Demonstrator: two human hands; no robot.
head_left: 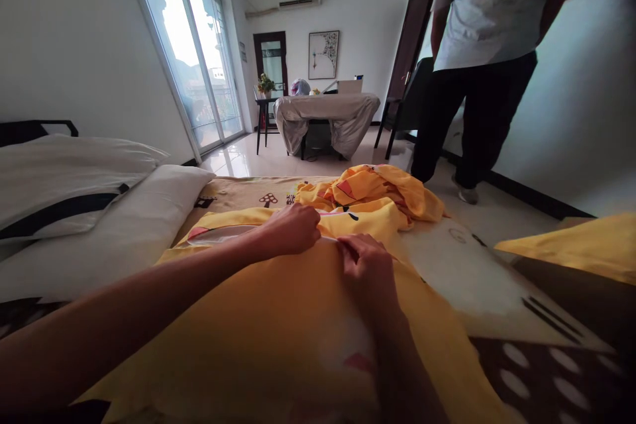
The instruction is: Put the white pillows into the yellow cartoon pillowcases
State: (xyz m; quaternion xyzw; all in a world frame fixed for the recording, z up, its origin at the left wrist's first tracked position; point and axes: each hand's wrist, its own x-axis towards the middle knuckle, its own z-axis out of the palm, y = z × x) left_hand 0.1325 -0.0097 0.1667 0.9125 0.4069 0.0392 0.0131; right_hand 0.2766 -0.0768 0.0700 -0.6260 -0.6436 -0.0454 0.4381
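Yellow fabric (pixel 278 311) drapes over the bed (pixel 462 271) before us. Our left hand (pixel 298 228) is curled closed on its pale edge strip (pixel 328 239), and our right hand (pixel 368 266) pinches the same strip between thumb and fingers, near the left. Beyond them lies a bunched yellow cloth (pixel 385 189); white pillows (pixel 163 202) rest at our left, and a person (pixel 489 20) stands ahead at right.

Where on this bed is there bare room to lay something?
The pale sheet right of the yellow cover; also a smaller patch between the white pillow and bunched yellow cloth. Crowded where the left hand and right hand grip the cover.
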